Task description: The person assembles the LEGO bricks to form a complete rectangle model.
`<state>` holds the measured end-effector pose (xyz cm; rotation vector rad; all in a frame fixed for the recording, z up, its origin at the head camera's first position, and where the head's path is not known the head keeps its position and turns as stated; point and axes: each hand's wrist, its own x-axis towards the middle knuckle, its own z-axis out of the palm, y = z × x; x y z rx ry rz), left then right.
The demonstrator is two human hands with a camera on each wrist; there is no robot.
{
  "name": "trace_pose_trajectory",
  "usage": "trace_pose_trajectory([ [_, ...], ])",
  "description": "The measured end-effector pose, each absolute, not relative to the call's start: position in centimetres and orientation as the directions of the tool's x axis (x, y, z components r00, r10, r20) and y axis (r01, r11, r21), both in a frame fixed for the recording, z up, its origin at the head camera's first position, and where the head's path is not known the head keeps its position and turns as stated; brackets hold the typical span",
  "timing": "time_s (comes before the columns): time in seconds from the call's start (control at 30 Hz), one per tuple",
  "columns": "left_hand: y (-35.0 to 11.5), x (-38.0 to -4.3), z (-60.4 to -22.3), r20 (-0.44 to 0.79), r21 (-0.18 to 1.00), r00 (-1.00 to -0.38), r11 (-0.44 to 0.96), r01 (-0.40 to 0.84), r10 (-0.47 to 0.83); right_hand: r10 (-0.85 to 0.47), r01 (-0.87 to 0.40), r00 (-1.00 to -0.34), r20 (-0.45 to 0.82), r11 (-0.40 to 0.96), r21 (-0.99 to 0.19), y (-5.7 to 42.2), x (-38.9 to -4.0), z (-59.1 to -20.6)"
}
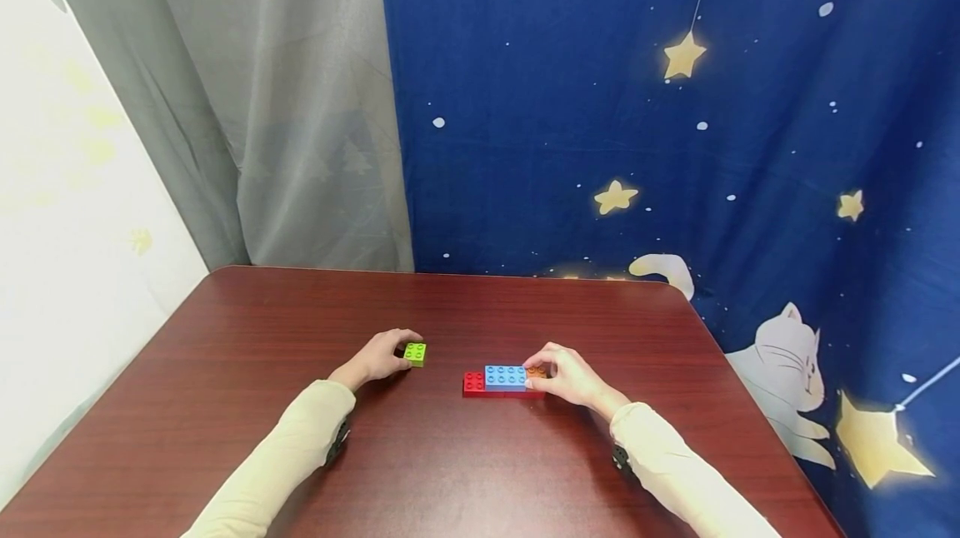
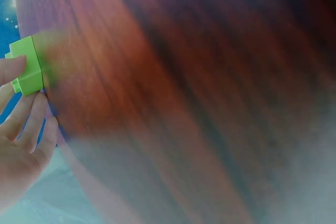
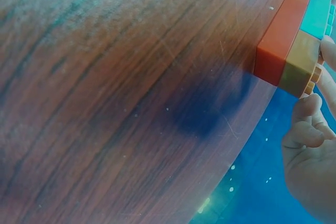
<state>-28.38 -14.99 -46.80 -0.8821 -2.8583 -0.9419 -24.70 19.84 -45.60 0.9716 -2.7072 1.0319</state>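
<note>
My left hand (image 1: 382, 356) pinches a small lime-green toy brick (image 1: 415, 354) with four-stud top, left of the other bricks. In the left wrist view the thumb lies against one side of the green brick (image 2: 30, 72), with fingers on the other side. A long red brick (image 1: 474, 386) lies on the table, carrying a light blue brick (image 1: 506, 376) and an orange brick (image 1: 537, 372) side by side. My right hand (image 1: 573, 378) has thumb and forefinger at the blue brick's right end, reaching over the orange brick (image 3: 299, 66). The red brick's left studs are bare.
The bricks and both hands are over a dark red-brown wooden table (image 1: 420, 463). Behind it hang a grey curtain (image 1: 315, 146) and a blue star-patterned curtain (image 1: 525, 105). A pale curtain (image 1: 75, 255) borders the left side.
</note>
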Motion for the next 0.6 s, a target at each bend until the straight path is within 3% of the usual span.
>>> trace_pose_trajectory([
  [0.6, -14.62, -27.97, -46.33, 0.145, 0.550, -0.844, 0.667, 0.502, 0.516, -0.530, -0.589, -0.797, 0.291, 0.572, -0.571, 19.95, -24.71, -45.67],
])
